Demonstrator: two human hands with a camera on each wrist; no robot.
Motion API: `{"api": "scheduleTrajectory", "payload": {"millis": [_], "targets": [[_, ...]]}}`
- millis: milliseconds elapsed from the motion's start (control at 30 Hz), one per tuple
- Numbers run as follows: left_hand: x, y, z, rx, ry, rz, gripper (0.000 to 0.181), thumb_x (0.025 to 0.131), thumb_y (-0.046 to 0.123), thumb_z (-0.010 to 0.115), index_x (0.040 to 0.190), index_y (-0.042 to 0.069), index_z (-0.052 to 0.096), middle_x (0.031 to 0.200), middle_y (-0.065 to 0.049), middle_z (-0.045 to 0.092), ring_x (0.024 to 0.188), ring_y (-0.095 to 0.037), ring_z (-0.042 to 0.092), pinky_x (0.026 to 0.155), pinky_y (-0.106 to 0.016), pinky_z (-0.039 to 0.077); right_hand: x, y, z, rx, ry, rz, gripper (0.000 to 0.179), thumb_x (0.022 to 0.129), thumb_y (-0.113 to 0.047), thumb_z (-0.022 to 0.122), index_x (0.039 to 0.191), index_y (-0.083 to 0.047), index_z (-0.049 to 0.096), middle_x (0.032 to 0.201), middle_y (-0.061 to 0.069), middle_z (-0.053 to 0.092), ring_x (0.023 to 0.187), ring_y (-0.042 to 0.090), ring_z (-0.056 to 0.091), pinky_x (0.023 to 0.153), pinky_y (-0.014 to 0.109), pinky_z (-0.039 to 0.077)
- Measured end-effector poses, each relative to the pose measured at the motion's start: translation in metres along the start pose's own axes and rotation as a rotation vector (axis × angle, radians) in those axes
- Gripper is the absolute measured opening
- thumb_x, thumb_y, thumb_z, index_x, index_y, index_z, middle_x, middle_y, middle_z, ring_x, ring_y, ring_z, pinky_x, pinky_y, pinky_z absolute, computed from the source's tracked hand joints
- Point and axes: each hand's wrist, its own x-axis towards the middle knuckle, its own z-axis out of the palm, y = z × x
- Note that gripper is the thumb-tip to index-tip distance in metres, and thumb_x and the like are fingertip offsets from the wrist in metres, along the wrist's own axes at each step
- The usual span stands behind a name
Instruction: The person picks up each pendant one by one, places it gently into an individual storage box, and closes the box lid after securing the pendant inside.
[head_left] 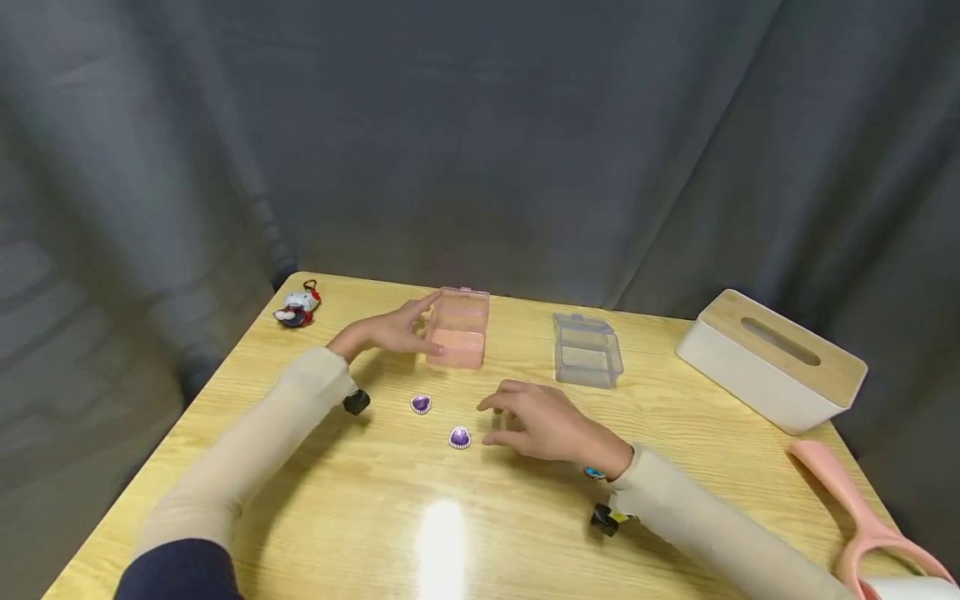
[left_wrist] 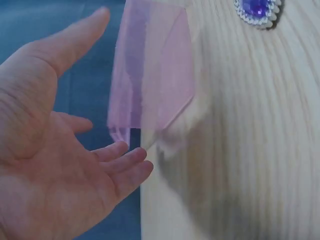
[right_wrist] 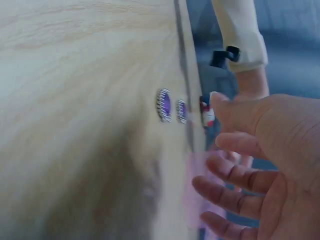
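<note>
A pink see-through plastic box (head_left: 457, 348) stands with its lid raised at the back of the table. My left hand (head_left: 397, 329) is beside its left side, thumb and fingers spread and nothing gripped. In the left wrist view the palm faces the pink box (left_wrist: 165, 75). Two purple heart-shaped gems with pale beaded rims, one farther back (head_left: 421, 404) and one nearer (head_left: 460, 437), lie on the wood. Just right of the nearer gem hovers my right hand (head_left: 543, 423), its fingers loosely bent and holding nothing. A blue gem (head_left: 593, 473) is partly hidden by the right wrist.
A clear greyish box (head_left: 588, 358) with a raised lid stands behind the right hand. Farther right are a white tissue box with a wooden top (head_left: 772, 358) and a pink handled object (head_left: 847, 500). A small plush charm (head_left: 298, 307) lies at the back left corner.
</note>
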Motion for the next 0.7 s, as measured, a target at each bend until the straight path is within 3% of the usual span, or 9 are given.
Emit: {"api": "scheduleTrajectory", "payload": {"millis": [133, 300, 700], "targets": [[0.009, -0.003, 0.005, -0.067, -0.031, -0.021, 0.112, 0.094, 0.045, 0.073, 0.166, 0.018, -0.008, 0.173, -0.019, 0.000, 0.157, -0.047, 0.020, 0.124, -0.065, 0.026, 0.010, -0.003, 0.020, 0.023, -0.078, 0.083, 0.048, 0.092, -0.042, 0.077, 0.133, -0.019, 0.068, 0.099, -0.004, 0.065, 0.073, 0.007, 0.056, 0.058, 0.020, 0.041], [0.009, -0.004, 0.008, -0.054, -0.045, -0.053, 0.107, 0.096, 0.042, 0.071, 0.167, 0.015, -0.004, 0.169, -0.020, 0.018, 0.154, -0.047, 0.027, 0.122, -0.063, 0.030, 0.020, -0.008, 0.038, 0.005, -0.121, 0.094, 0.053, 0.093, -0.043, 0.075, 0.140, -0.021, 0.062, 0.099, -0.004, 0.059, 0.069, 0.004, 0.045, 0.053, 0.021, 0.036], [0.011, -0.009, 0.008, -0.050, 0.021, -0.052, 0.105, 0.091, 0.041, 0.078, 0.166, 0.013, 0.009, 0.163, -0.021, 0.034, 0.152, -0.046, 0.034, 0.123, -0.058, 0.033, 0.028, -0.008, 0.044, 0.059, -0.088, 0.079, 0.026, 0.096, -0.034, 0.074, 0.119, -0.022, 0.072, 0.094, -0.005, 0.059, 0.070, 0.003, 0.045, 0.055, 0.019, 0.037]]}}
